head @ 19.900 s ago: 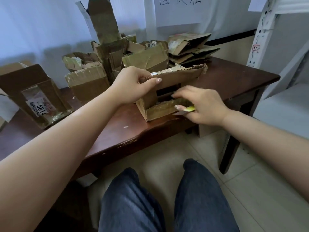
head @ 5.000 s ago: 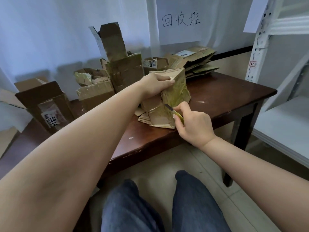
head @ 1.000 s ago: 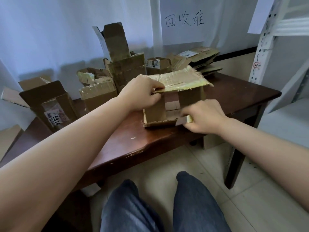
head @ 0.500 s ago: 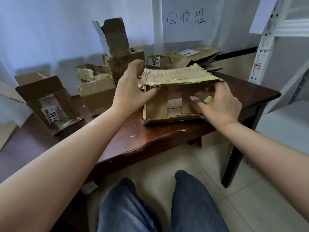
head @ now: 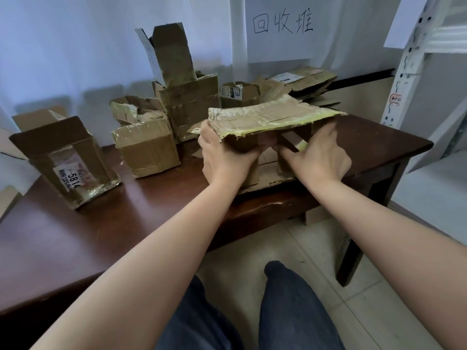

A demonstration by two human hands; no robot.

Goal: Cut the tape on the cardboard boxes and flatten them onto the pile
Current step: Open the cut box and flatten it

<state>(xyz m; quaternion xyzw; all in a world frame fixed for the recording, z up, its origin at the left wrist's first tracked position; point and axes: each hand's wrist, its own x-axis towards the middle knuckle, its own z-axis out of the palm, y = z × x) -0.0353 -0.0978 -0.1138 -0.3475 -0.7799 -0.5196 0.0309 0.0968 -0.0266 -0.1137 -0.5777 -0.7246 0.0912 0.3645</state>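
Cardboard, brown and heavily taped, makes up the box point(head: 265, 137) we find at the front edge of the dark wooden table point(head: 126, 223), right of centre. It lies on its side with the open end toward the camera; its upper panel, edged with yellowish tape, juts forward over both hands. We note the left hand point(head: 225, 157) closed around the box's left wall, thumb outside, fingers curled into the opening. We note the right hand point(head: 316, 155) reaching into the right half of the opening, fingers partly bent against the inner flaps. A pale yellow-green object point(head: 302, 145) shows just beside the right index finger; we cannot tell whether the hand grips it or what it is.

Behind the box, at the far right of the table, we record the pile of flattened boxes point(head: 303, 82) beneath a white sign point(head: 278, 29) with handwritten characters. Left of the held box stand further unflattened cartons: a crumpled taped carton point(head: 149, 145), a tall open carton point(head: 174, 59) set on another, and, well apart at far left, a carton with a label reading 5814 point(head: 73, 162). A white metal rack point(head: 414, 59) stands at right.
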